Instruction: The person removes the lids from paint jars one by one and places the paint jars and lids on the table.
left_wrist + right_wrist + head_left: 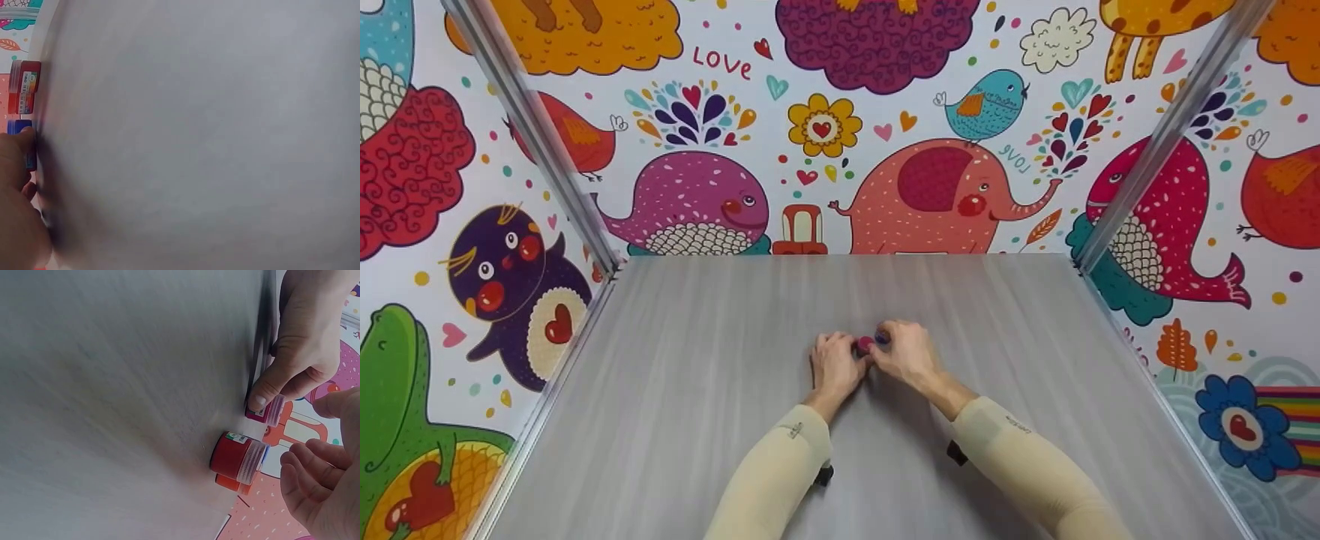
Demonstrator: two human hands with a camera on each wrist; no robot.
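Observation:
My left hand (838, 364) holds a small magenta paint jar (257, 412) with a clear lid, its thumb on the jar's side in the right wrist view. My right hand (906, 352) is just right of it, fingers loosely bent and holding nothing in the right wrist view (326, 489). Beside that hand a red paint jar (228, 457) with a clear ribbed lid stands on the table, an orange jar (228, 482) partly behind it. A blue jar (22, 124) shows by the left thumb in the left wrist view and is partly covered.
The grey wood-grain table (697, 420) reaches back to a wall (817, 67) printed with cartoon animals. Metal posts (536, 142) rise at the table's back corners, and printed panels flank both sides.

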